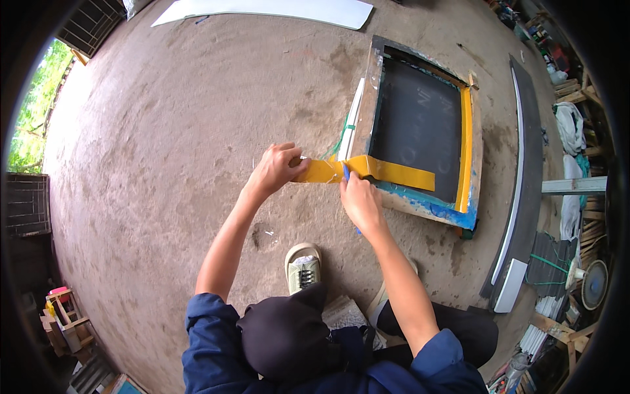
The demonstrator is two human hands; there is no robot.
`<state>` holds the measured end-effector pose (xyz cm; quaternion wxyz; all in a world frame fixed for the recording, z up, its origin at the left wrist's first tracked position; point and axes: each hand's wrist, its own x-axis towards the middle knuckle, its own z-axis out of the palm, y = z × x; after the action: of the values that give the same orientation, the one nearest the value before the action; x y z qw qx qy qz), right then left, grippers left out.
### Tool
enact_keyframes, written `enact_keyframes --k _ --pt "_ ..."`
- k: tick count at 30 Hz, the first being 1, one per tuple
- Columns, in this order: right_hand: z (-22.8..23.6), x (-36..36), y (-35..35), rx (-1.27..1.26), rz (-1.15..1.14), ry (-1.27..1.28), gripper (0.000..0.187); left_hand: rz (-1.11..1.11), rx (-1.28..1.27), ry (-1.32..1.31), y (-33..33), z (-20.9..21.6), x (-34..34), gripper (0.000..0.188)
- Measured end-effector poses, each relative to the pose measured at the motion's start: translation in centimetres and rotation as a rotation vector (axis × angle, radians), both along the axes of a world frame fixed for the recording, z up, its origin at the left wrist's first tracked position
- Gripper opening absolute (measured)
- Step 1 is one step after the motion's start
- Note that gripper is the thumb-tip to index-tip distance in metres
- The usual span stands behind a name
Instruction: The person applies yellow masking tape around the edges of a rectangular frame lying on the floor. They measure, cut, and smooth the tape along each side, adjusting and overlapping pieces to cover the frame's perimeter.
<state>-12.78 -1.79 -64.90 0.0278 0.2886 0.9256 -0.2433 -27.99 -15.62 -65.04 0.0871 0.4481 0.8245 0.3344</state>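
Left hand: the left hand [275, 169] holds the free end of the yellow tape strip [367, 171], with thumb and fingers closed narrowly on it, over the bare concrete floor [164, 131].
Right hand: the right hand [359, 200] lies with the fingers bent at the near left corner of the screen frame [476, 157]. It is closed around a small blue tool [346, 172], whose tip shows just above the fingers, against the tape.
Yellow tape strip: it runs from the left hand's grip to the right, across the near left corner of the frame and onto the dark mesh. The right hand is about at the middle of the strip, and the far end rests flat on the mesh, well apart from both hands.
Screen frame: a wooden frame with dark mesh [420, 131] lies flat on the floor to the right of the hands. A second yellow tape runs along its right edge, and blue tape covers its near edge.
White strip: a narrow white strip [354, 118] lies along the left edge of the frame, just beyond the hands.
Floor: a light shoe [303, 266] stands near the person's body, below the two hands.
Far side: a white sheet [275, 10] lies at the far edge of the floor.
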Motion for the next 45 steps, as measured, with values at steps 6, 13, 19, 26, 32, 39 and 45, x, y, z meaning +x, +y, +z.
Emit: enact_keyframes --k 6,13,19,26,32,39,45 --pt "0.8 2.4 5.1 -0.418 -0.377 0.202 0.038 -0.022 0.095 0.075 -0.3 0.9 0.5 0.03" --pt "-1.2 0.3 9.9 -0.327 0.041 0.353 0.025 -0.014 -0.024 -0.026 -0.8 3.3 0.9 0.026" --pt "-1.5 -2.1 8.7 -0.426 0.202 0.234 0.024 -0.01 0.017 0.055 -1.4 3.0 0.6 0.03" --pt "-2.1 -2.9 8.8 -0.371 0.227 0.17 0.021 0.012 0.004 -0.086 -2.7 1.9 -0.2 0.029" --pt "-1.7 -3.1 8.8 -0.341 0.247 0.118 0.021 0.1 0.019 -0.305 -5.1 1.6 -1.3 0.033" --pt "-0.7 -3.1 8.8 -0.38 0.243 0.087 0.022 0.181 -0.073 -0.05 -11.1 1.7 -3.0 0.034" --pt "-1.1 -2.7 8.1 -0.286 0.273 0.176 0.041 0.181 -0.142 0.206 -7.6 -5.9 -0.4 0.022"
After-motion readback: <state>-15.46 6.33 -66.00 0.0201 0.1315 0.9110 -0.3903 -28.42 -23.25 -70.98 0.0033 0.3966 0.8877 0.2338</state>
